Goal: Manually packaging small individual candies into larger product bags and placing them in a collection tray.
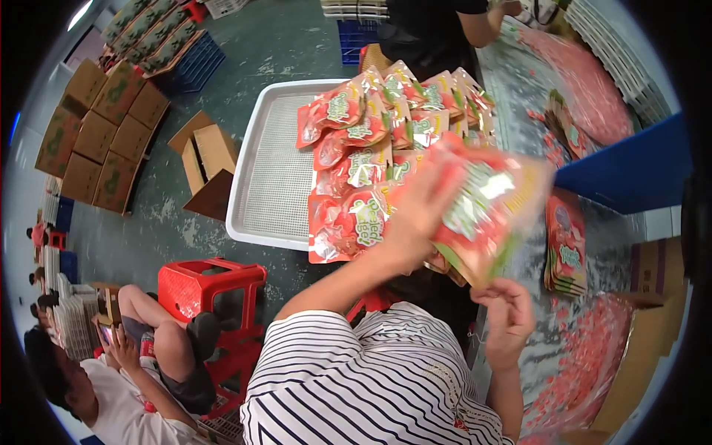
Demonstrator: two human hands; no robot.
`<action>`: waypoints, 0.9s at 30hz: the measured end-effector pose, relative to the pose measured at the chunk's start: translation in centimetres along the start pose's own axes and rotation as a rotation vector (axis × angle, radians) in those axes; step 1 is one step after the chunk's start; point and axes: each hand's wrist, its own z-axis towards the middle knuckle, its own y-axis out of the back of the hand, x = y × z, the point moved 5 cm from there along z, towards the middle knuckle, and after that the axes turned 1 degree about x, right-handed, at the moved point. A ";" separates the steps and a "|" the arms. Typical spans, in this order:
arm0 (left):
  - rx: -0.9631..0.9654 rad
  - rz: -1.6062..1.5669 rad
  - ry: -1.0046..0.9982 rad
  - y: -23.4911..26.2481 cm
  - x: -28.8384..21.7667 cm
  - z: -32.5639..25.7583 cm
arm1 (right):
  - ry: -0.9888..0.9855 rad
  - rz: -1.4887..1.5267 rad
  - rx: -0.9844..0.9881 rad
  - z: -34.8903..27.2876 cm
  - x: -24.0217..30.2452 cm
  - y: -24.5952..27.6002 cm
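Far left, a stack of brown cardboard cartons stands on the green floor, and below it a seated person in a white top holds a phone. Next along, an open cardboard carton sits flaps out, with a red plastic stool nearer the camera.

Into the middle now: a white mesh tray, bare mesh on its left, and overlapping rows of red pouches across its right! Here's the left hand, reaching over those rows from a striped sleeve, its fingers closed on the near side of a red-and-green pouch. That pouch is up in the air, tilted, over the tray's right edge and blurred; whether a second one sits behind it, I can't tell. Up top, a co-worker in black is beside the tray.

Just below the pouch's lower corner comes the right hand, fingers bent inward, thumb close to the fingertips; whether they touch that corner, I can't tell.

Right side: a grey worktable carries a small stack of pouches, with a blue panel above it, a clear bag of pink pieces below, and a cardboard box at the far edge.
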 end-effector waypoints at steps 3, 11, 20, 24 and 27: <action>-0.087 0.154 0.127 5.4 6.5 -0.5 | -0.085 -0.031 0.037 0.3 -2.0 -0.7; 0.244 0.193 0.416 5.1 18.9 -11.2 | -0.409 0.104 -0.064 -1.8 -8.2 3.0; 0.369 0.331 0.422 3.8 14.9 -8.7 | -0.545 0.142 -0.361 -9.5 -12.2 9.5; 0.273 0.257 0.236 0.1 8.9 -2.9 | -0.603 0.220 -0.515 -13.3 -14.2 11.4; 0.348 0.092 0.077 -6.3 2.8 0.3 | -0.626 0.227 -0.587 -15.6 -14.8 12.0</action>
